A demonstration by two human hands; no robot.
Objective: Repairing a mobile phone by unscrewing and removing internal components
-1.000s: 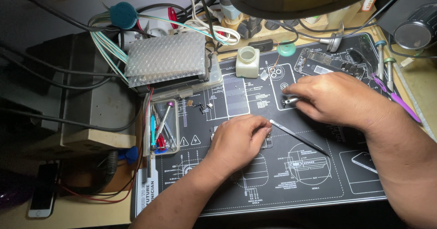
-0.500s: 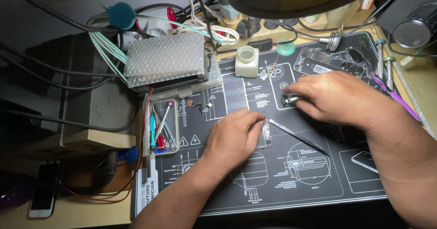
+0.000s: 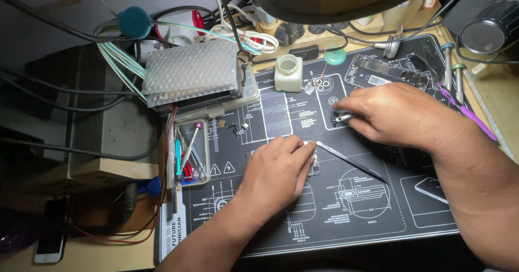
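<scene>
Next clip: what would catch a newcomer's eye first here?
Two bare hands at the middle of a black repair mat with white diagrams: the left hand presses on a small part, the right hand pinches a small metal tool. Between them lie slim metal tweezers; a bubble-wrapped box sits upper left.

My bench (image 3: 486, 96) is wood, mostly covered by a black repair mat (image 3: 373, 218) with white diagrams. On the mat: white jar (image 3: 288, 73) far centre, tweezers (image 3: 351, 161) mid, opened phone board (image 3: 386, 75) far right, small tool tray (image 3: 189, 153) at left edge. White phone (image 3: 51, 231) near left, off the mat.
</scene>
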